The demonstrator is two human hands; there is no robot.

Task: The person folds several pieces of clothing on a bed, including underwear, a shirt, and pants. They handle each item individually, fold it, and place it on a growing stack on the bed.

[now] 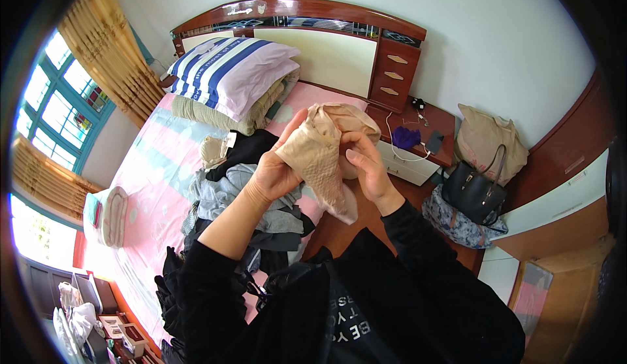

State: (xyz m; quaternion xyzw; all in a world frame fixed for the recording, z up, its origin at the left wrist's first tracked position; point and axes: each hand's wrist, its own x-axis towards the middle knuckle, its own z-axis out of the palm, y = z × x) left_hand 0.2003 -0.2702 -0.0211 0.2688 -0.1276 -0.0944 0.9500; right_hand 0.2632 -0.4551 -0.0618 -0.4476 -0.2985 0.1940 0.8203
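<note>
A beige padded garment [318,155], probably a bra, hangs folded between my two hands in front of my chest. My left hand [281,168] grips it from the picture's left side, thumb up along its edge. At its other side my right hand [367,168] touches it with bent fingers; how firmly it holds is partly hidden behind the cloth. Below and to the left, a heap of clothes lies on the bed, with a grey garment [225,190], a black garment [252,151] and a cream bra [214,151] with a white tag.
Striped pillows [230,72] lie on folded quilts by the headboard [338,60]. A rolled blanket [113,217] lies at the bed's far left. The nightstand [441,114] bears a purple cloth [405,137], a phone [434,143] and a cable. A black handbag [475,192] and other bags stand on the right.
</note>
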